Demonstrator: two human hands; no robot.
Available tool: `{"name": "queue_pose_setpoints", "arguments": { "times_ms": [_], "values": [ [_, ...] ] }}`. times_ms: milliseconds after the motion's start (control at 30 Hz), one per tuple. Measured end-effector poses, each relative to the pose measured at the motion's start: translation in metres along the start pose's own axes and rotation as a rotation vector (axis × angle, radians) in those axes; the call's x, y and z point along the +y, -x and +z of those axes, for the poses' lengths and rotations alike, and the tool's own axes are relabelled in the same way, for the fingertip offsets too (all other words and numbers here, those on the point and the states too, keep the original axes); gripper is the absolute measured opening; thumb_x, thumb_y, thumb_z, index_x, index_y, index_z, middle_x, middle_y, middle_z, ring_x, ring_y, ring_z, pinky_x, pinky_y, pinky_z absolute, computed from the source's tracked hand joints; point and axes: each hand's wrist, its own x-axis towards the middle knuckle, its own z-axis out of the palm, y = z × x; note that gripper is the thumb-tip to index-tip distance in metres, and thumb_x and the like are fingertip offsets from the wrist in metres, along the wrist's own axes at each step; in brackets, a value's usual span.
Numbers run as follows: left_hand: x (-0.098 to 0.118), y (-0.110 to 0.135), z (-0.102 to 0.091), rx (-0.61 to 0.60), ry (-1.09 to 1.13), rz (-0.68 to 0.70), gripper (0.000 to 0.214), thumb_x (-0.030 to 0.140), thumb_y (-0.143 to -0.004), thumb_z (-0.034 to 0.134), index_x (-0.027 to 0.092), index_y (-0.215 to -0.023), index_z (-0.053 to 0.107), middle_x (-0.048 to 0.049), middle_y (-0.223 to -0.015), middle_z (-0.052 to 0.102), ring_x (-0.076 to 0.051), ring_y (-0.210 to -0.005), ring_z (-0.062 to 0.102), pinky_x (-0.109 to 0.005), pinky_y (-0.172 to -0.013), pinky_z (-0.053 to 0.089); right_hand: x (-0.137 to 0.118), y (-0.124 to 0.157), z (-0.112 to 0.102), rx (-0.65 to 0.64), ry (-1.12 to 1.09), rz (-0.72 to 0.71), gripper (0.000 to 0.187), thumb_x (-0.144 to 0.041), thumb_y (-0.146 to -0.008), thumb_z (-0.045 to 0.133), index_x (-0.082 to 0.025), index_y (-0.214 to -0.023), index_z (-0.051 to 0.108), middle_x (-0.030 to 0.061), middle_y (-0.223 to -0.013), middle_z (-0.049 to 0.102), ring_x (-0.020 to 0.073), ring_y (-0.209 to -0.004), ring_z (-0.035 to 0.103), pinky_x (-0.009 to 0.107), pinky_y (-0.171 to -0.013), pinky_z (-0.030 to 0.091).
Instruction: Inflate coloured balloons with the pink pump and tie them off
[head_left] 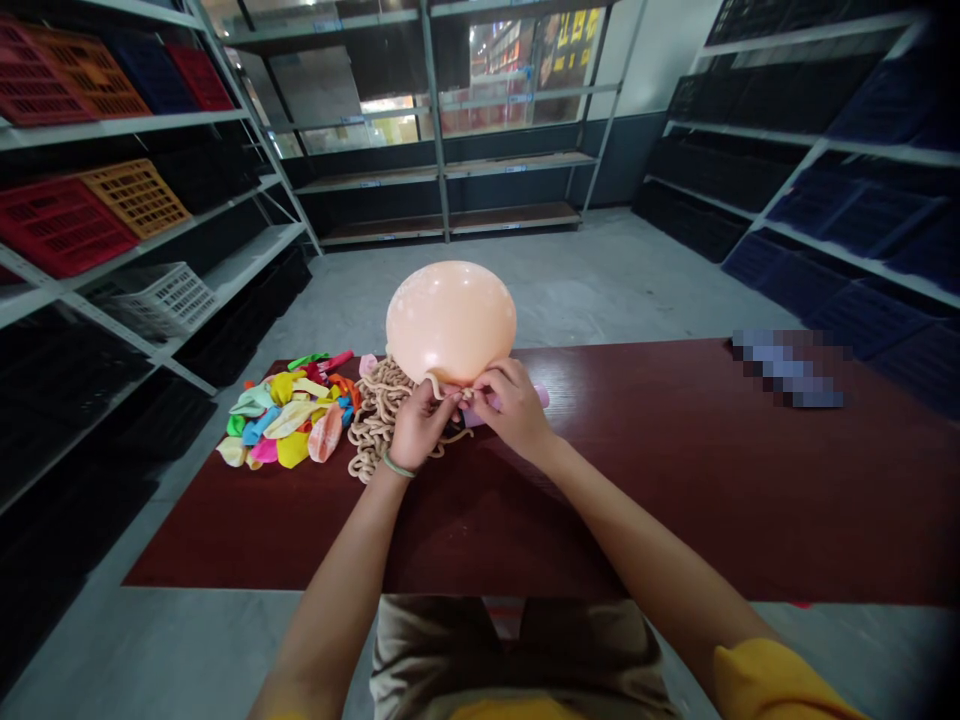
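Peach-coloured inflated rubber balloon (pixel 450 320): it stands at the far edge of the dark red wooden bench (pixel 675 480), somewhat left of that edge's middle. Its round body points up and away from me and its neck (pixel 439 385) is drawn down towards me.

Hands: my left hand (pixel 420 425), with a thin green band (pixel 397 466) at the wrist, is closed in a pinch on the neck from the left. My right hand (pixel 514 405) is closed on the same neck from the right. The fingertips of the two hands meet just under the balloon's body. I cannot tell from here whether the neck is looped round a finger.

Surroundings: a heap of tan twisted cord (pixel 375 415) lies just beside my left hand, partly under the balloon. A pile of flat, uninflated balloons in mixed colours (pixel 289 420) sits further along towards the far left corner. A small pink object (pixel 541 397) shows behind my right hand; its kind is unclear.

Assessment of the work in hand, closing off the neck:
- Pinch high, hard against the body, so no air escapes while the fingers shift.
- Stretch the neck long before wrapping; a short neck slips back.
- One hand should hold the seal while the other handles the free end; neither should let go alone.
- Hold the balloon off the cord heap, so a strand is not caught in the knot.
- Nails should stay clear of the taut skin.
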Motion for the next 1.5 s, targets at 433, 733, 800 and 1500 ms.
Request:
{"name": "queue_pose_setpoints", "arguments": {
  "times_ms": [433, 733, 800, 1500],
  "values": [
    [0.003, -0.007, -0.007, 0.02, -0.194, -0.004, 0.02, 0.037, -0.094, 0.057, 0.02, -0.086, 0.063, -0.0006, -0.071, 0.067, -0.013, -0.058, 0.06, -0.023, -0.06, 0.047, 0.01, 0.006, 0.0, -0.077, 0.386, -0.086, 0.013, -0.022, -0.093, 0.049, -0.02, -0.088, 0.061, 0.0086, -0.096, 0.063, 0.0238, -0.091, 0.05, 0.038, -0.081, 0.037],
    [-0.005, -0.006, -0.009, 0.015, -0.153, -0.035, 0.021, 0.037, -0.094, 0.055, 0.019, -0.086, 0.062, -0.0004, -0.068, 0.063, -0.013, -0.058, 0.057, -0.023, -0.058, 0.046, 0.011, 0.006, -0.005, -0.199, 0.507, -0.172, 0.026, -0.038, -0.096, 0.049, -0.018, -0.088, 0.063, 0.0069, -0.083, 0.067, 0.0207, -0.076, 0.054, 0.036, -0.071, 0.032],
    [-0.005, -0.006, -0.009, -0.001, -0.177, -0.022, 0.022, 0.037, -0.095, 0.054, 0.019, -0.084, 0.062, -0.0006, -0.067, 0.062, -0.013, -0.057, 0.057, -0.024, -0.058, 0.045, 0.01, 0.006, -0.005, -0.212, 0.552, -0.187, 0.031, -0.039, -0.097, 0.047, -0.018, -0.082, 0.063, 0.0056, -0.074, 0.067, 0.0183, -0.068, 0.053, 0.035, -0.068, 0.028],
    [-0.001, -0.002, 0.003, 0.097, -0.277, -0.027, 0.021, 0.038, -0.095, 0.054, 0.02, -0.086, 0.063, -0.0003, -0.067, 0.064, -0.014, -0.061, 0.059, -0.024, -0.06, 0.043, 0.009, 0.009, 0.001, -0.164, 0.541, -0.236, 0.038, -0.034, -0.097, 0.046, -0.019, -0.067, 0.062, 0.0049, -0.065, 0.066, 0.0149, -0.06, 0.051, 0.033, -0.061, 0.022]
  ]
}}
